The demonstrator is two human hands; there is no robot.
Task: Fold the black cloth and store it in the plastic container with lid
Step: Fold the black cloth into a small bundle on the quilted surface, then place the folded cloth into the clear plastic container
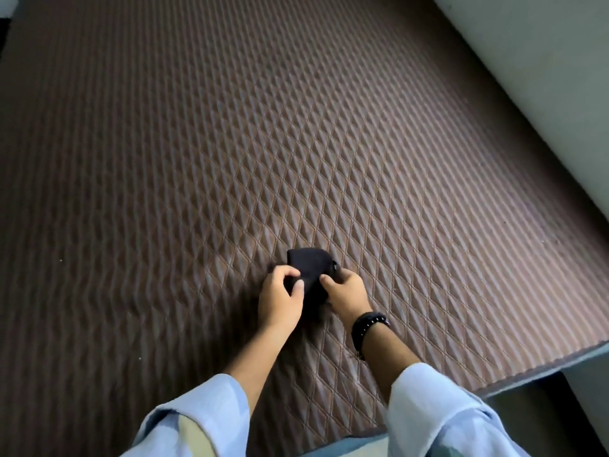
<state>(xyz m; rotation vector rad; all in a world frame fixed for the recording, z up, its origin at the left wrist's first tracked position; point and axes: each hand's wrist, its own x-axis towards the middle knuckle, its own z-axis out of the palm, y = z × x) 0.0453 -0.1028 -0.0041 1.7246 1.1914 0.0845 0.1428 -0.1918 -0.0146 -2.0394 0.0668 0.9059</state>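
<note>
Two hands hold the black cloth (pixel 309 270), folded small, on the brown quilted mattress (pixel 362 159). The left hand (pixel 280 296) pinches its left edge with curled fingers; the right hand (pixel 346 293), wristband (pixel 367 324) behind, grips the right edge.

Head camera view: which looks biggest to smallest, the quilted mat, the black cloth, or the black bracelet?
1. Quilted mat, by far.
2. Black cloth, partly hidden by both hands.
3. Black bracelet, though nearer the camera, so it is close.
</note>
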